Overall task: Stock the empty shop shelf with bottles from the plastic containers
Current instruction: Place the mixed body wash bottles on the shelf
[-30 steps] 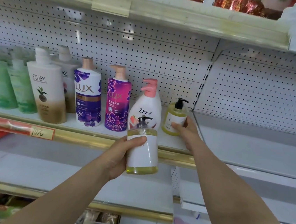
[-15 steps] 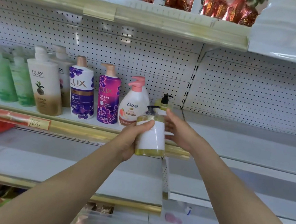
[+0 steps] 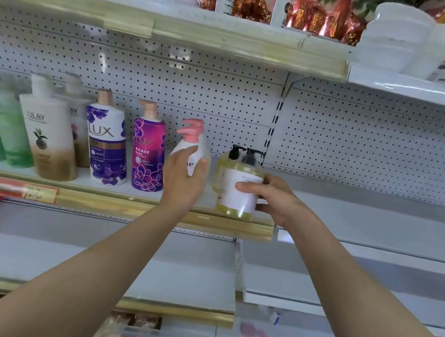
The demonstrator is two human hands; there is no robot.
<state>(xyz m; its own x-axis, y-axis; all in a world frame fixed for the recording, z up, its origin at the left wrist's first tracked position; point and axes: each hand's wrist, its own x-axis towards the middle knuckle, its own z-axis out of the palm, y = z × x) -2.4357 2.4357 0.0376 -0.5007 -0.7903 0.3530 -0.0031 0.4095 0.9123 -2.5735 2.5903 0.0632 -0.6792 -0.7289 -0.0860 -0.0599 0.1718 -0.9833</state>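
Fingers (image 3: 244, 187) of right hand (image 3: 278, 201) clasp yellow bottle (image 3: 235, 201) at shelf (image 3: 129, 208) edge; left hand (image 3: 181, 183) fingers (image 3: 188, 152) curl round Dove bottle (image 3: 202, 145).

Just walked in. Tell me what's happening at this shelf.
A person is stocking a shop shelf. Their right hand grips a yellow pump bottle at the shelf's front edge, right in front of a second yellow bottle like it. Their left hand holds the white Dove bottle beside them. Lux bottles and Olay bottles stand in a row further left.
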